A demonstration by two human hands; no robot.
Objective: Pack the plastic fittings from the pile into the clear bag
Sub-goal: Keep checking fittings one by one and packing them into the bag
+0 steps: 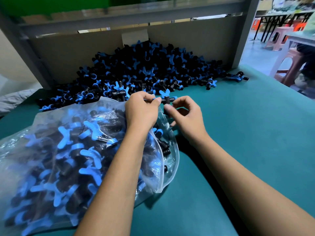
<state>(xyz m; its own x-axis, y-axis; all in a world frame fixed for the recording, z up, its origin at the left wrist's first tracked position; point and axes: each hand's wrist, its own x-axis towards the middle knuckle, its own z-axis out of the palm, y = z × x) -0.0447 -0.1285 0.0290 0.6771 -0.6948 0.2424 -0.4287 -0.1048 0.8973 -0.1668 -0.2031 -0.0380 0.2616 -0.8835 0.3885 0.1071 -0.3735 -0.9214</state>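
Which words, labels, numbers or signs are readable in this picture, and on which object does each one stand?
None can be read.
The pale label on the cardboard wall behind the pile looks blank or too blurred.
No print shows on the clear bag.
The cluttered table at the far right is too blurred.

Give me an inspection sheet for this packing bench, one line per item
Surface: teal table.
Job's things: pile of fittings against the cardboard backboard; clear bag mostly full, mouth open rightward; one fitting held above the mouth.
Clutter: stray fitting beside the pile.
Hands: left hand pinches the fitting; right hand curled beside it, contact unclear.
Cables: nothing seen.
Surroundings: plastic stools, another table behind.
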